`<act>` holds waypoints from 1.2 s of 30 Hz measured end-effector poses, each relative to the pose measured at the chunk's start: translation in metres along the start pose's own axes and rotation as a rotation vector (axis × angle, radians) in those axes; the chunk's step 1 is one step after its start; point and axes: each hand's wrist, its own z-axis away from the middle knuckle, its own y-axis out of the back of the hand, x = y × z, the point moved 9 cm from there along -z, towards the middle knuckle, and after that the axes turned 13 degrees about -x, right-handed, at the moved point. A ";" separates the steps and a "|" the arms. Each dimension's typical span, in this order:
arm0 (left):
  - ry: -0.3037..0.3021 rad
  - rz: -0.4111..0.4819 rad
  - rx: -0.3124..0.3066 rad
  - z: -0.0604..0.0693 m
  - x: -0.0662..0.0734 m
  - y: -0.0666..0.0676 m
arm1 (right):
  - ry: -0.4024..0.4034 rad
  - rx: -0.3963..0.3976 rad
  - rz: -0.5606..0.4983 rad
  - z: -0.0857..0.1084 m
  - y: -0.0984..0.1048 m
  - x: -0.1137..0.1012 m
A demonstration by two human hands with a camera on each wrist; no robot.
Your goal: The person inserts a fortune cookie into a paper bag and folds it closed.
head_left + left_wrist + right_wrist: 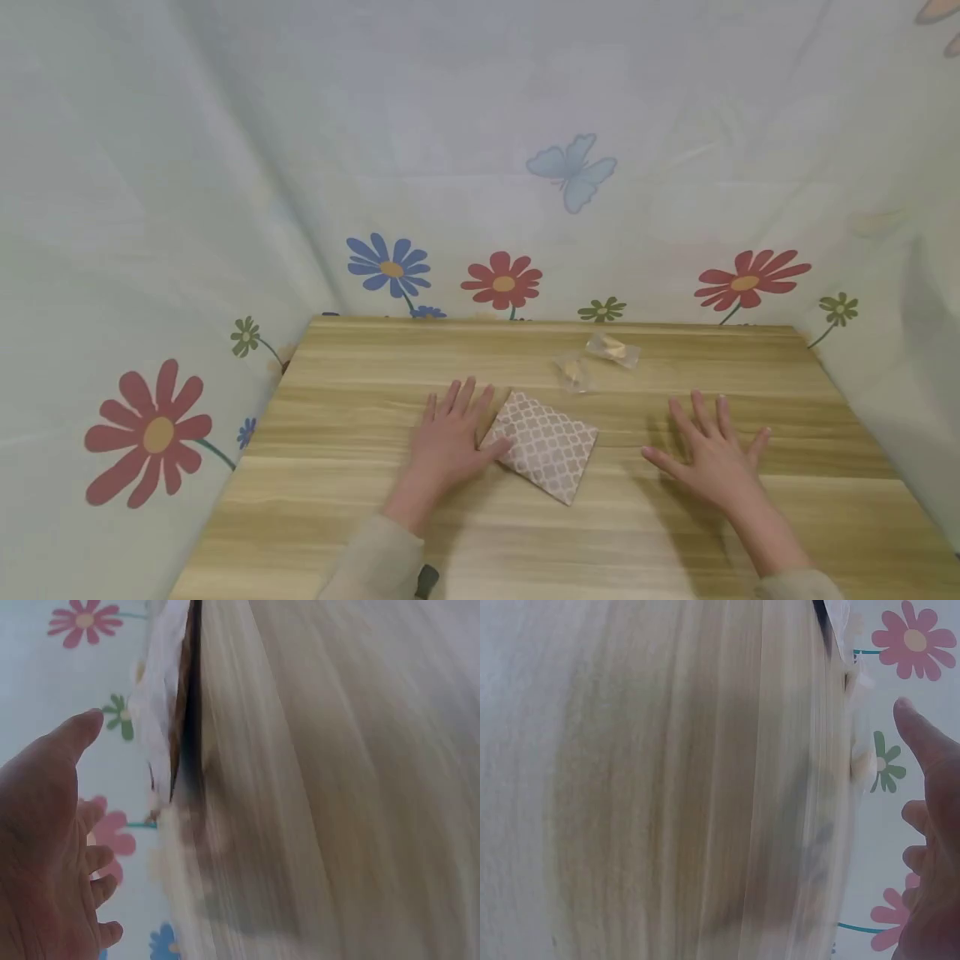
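Note:
A flat, four-sided piece with a beige-and-white lattice pattern (550, 450) lies askew on the wooden table; whether it is a folded paper bag or an envelope is unclear. In the left wrist view, the edge of this flat piece (166, 697) looks thin and slightly raised. My left hand (450, 437) is spread beside it, thumb over its left corner; contact there cannot be told. To the right, apart from it, my right hand (716, 458) is spread over the table, holding nothing. Two small tan pieces in clear wrappers, one nearer (573, 372) and one farther (613, 350), lie behind.
The wooden table (337, 492) ends at a pale cloth backdrop (450, 117) printed with flowers and a butterfly. More of this cloth hangs along the left and right sides. A small dark object (427, 580) shows by the left sleeve at the bottom.

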 end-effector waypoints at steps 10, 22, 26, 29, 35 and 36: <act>-0.079 -0.027 -0.069 -0.024 0.064 -0.015 | 0.004 -0.003 -0.005 -0.001 0.000 -0.002; -0.081 -0.134 -0.102 -0.036 0.094 -0.035 | 0.020 -0.004 -0.015 -0.005 0.000 -0.009; -0.089 -0.158 -0.111 -0.036 0.093 -0.038 | 0.030 -0.006 -0.023 -0.005 -0.001 -0.013; -0.123 -0.163 -0.103 -0.034 0.092 -0.039 | 0.042 -0.005 -0.024 -0.005 -0.001 -0.016; -0.232 -0.183 -0.111 -0.029 0.084 -0.037 | 0.072 0.016 -0.019 -0.009 0.001 -0.024; -0.255 -0.197 -0.115 -0.028 0.082 -0.037 | 0.075 0.015 -0.016 -0.010 0.001 -0.025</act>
